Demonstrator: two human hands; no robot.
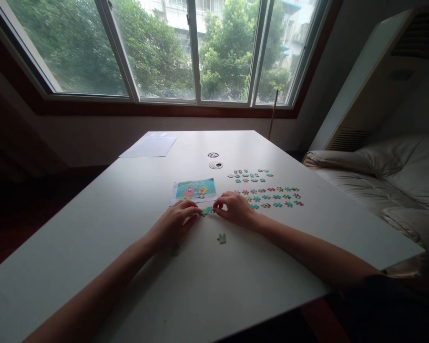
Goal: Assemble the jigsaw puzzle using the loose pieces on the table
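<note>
My left hand (175, 223) and my right hand (235, 208) meet over the white table (128, 228), fingers pinched on small green puzzle pieces (207, 210) held between them on the tabletop. One loose green piece (221, 238) lies just in front of my hands. Another piece (175, 249) shows under my left wrist. A colourful cartoon reference picture (195, 189) lies flat just beyond my hands. Several loose puzzle pieces (271, 196) are spread in rows to the right of my right hand, with a further group (250, 176) behind them.
A sheet of paper (149, 146) lies at the table's far left. Two round cable holes (215, 165) sit near the middle back. A cushioned sofa (389, 176) stands right of the table, and a large window (164, 47) spans the far wall.
</note>
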